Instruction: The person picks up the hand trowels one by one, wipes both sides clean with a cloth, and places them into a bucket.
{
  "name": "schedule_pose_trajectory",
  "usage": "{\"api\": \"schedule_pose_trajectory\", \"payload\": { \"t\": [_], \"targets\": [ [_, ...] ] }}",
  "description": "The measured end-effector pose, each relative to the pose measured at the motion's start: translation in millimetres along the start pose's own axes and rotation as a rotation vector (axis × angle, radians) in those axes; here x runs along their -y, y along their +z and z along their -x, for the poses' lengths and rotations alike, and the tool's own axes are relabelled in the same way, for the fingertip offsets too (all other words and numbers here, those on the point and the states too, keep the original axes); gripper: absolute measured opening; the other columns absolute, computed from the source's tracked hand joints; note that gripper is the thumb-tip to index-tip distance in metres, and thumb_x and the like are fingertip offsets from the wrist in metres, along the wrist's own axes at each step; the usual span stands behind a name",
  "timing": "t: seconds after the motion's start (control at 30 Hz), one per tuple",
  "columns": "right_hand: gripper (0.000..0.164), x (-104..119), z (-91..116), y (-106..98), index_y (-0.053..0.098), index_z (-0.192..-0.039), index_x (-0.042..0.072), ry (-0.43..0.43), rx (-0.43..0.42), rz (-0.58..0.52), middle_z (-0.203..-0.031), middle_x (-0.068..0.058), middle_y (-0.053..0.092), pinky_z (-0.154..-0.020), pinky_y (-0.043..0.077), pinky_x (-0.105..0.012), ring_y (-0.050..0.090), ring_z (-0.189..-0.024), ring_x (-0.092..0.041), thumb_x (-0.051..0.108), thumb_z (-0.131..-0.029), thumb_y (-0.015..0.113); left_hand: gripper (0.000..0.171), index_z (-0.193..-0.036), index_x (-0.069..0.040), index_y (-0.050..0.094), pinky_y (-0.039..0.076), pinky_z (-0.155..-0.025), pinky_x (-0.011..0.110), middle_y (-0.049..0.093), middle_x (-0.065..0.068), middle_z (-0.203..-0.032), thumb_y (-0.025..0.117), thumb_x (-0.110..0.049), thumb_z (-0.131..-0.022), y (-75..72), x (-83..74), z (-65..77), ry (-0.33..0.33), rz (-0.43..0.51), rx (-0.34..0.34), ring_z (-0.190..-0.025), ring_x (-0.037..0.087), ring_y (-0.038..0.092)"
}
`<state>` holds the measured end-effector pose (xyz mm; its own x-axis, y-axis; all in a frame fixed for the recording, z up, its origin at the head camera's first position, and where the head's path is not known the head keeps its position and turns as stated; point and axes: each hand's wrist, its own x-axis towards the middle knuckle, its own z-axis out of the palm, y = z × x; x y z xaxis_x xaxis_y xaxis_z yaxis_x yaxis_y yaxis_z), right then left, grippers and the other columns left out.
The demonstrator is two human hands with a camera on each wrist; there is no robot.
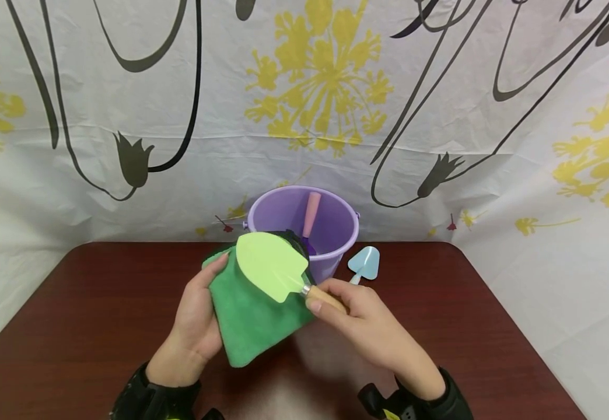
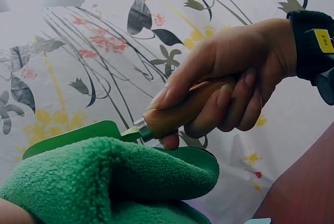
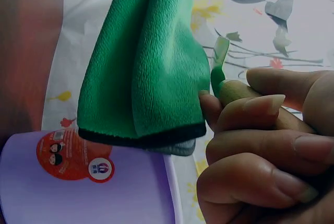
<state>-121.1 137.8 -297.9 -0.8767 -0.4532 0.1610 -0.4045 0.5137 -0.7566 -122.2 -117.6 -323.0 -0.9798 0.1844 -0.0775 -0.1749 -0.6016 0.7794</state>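
My right hand [image 1: 367, 321] grips the wooden handle of a small garden trowel [image 1: 270, 265] with a light green blade. Its thumb and curled fingers wrap round the handle [image 2: 182, 106] in the left wrist view. A green cloth [image 1: 257, 335] with a dark edge is held in my left hand [image 1: 191, 326], the thumb lying over its near side. The blade overlaps the cloth in the head view, its tip towards the left thumb. Most of the left fingers are hidden behind the cloth.
Behind the hands stands a purple bucket [image 1: 325, 266] with a pink-handled tool [image 1: 311, 213] inside. A light blue trowel [image 1: 366, 261] lies to its right on the dark red-brown table [image 1: 472, 338]. A flower-patterned white sheet [image 1: 220, 87] hangs along the back.
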Motion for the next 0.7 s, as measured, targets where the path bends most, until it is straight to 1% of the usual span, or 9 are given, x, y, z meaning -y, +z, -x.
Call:
{"api": "schedule_pose_trajectory", "payload": {
  "t": [0.1, 0.33, 0.47, 0.6, 0.7],
  "targets": [
    [0.013, 2.4, 1.5, 2.8, 0.067, -0.098, 0.026, -0.011, 0.018, -0.011, -0.072, 0.011, 0.052, -0.059, 0.046, -0.021, 0.05, -0.067, -0.004, 0.038, -0.101, 0.063, 0.029, -0.129, -0.025, 0.045, 0.047, -0.11, 0.022, 0.054, -0.014, -0.122, 0.036, -0.044, -0.11, 1.2, 0.6, -0.5, -0.003, -0.011, 0.003, -0.117, 0.002, 0.057],
    [0.013, 4.5, 2.3, 8.8, 0.065, -0.097, 0.028, -0.025, 0.065, -0.014, -0.069, 0.013, 0.049, -0.058, 0.046, -0.021, 0.048, -0.064, -0.002, 0.041, -0.101, 0.061, 0.025, -0.113, -0.027, 0.05, 0.05, -0.105, 0.022, 0.053, -0.014, -0.116, 0.032, -0.044, -0.111, -0.7, 5.2, -0.8, 0.027, -0.022, 0.068, -0.11, 0.003, 0.058],
    [0.013, 4.2, 2.2, 9.0, 0.065, -0.099, 0.029, -0.027, 0.081, -0.014, -0.068, 0.013, 0.05, -0.057, 0.046, -0.021, 0.048, -0.063, -0.002, 0.041, -0.101, 0.062, 0.027, -0.112, -0.028, 0.052, 0.05, -0.105, 0.021, 0.054, -0.013, -0.116, 0.032, -0.045, -0.111, -0.7, 5.9, -0.3, 0.029, -0.031, 0.076, -0.11, 0.003, 0.059],
    [0.014, 4.4, 3.1, 6.2, 0.064, -0.105, 0.03, 0.012, 0.074, -0.04, -0.07, 0.011, 0.054, -0.057, 0.048, -0.023, 0.05, -0.063, -0.004, 0.042, -0.098, 0.066, 0.029, -0.115, -0.027, 0.052, 0.049, -0.107, 0.022, 0.055, -0.013, -0.119, 0.03, -0.046, -0.11, 0.0, 6.2, 0.7, 0.02, -0.039, 0.067, -0.114, 0.003, 0.058],
    [0.017, 5.0, 3.5, 3.0, 0.065, -0.104, 0.031, 0.061, 0.055, -0.047, -0.071, 0.009, 0.059, -0.058, 0.05, -0.024, 0.055, -0.063, -0.006, 0.045, -0.095, 0.069, 0.031, -0.119, -0.026, 0.051, 0.048, -0.109, 0.022, 0.055, -0.012, -0.122, 0.03, -0.047, -0.11, 0.9, 7.1, 0.7, 0.006, -0.037, 0.049, -0.117, 0.003, 0.057]
  ]
}}
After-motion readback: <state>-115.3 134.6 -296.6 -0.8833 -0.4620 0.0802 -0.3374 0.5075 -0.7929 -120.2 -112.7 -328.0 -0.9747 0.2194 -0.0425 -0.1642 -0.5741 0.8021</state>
